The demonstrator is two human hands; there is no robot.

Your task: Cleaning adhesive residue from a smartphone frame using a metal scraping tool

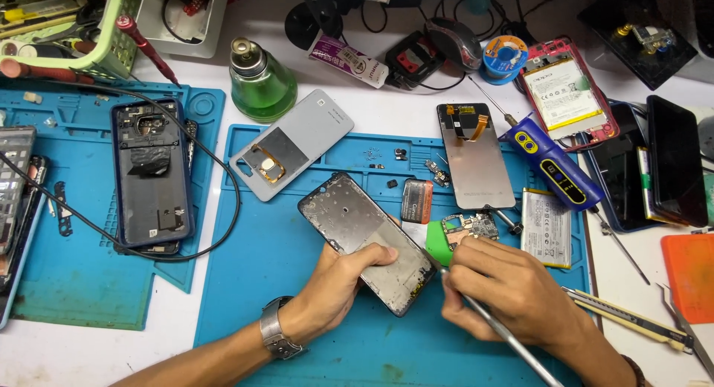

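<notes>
While tilted across the near part of the blue work mat (260, 283), bare phone frame (370, 241) gripped in left hand (338, 283): thumb laid over its inner face, other fingers curled under its lower edge, grey metal watch (277, 333) on that wrist. Right hand (506, 290) closed narrowly around thin metal tool (487, 324), shaft running down to the right past the wrist, tip touching the frame's right edge near its lower corner. Just behind the right knuckles, green pick (439, 247) and small circuit board (470, 229), touching or nearly so; cannot tell which. Beside them, small orange-brown part (417, 201) standing on the mat. Farther back on the same mat, grey back cover (291, 145) with a gold ring inside, lying at a slant, and display panel (474, 155) face down with an orange flex cable at its top. Right of the board, flat silver battery (547, 228), and above it blue and yellow electric screwdriver (554, 167) lying diagonally. Green glass bottle (260, 80) standing behind the mat. On a second blue mat (82, 283) to the left, dark opened phone (152, 171) with a black cable (216, 164) looping around it. At the far right, red-framed phone (569, 97) with its battery showing, two dark phones (673, 160) stacked side by side, and orange pad (690, 275) at the edge.
</notes>
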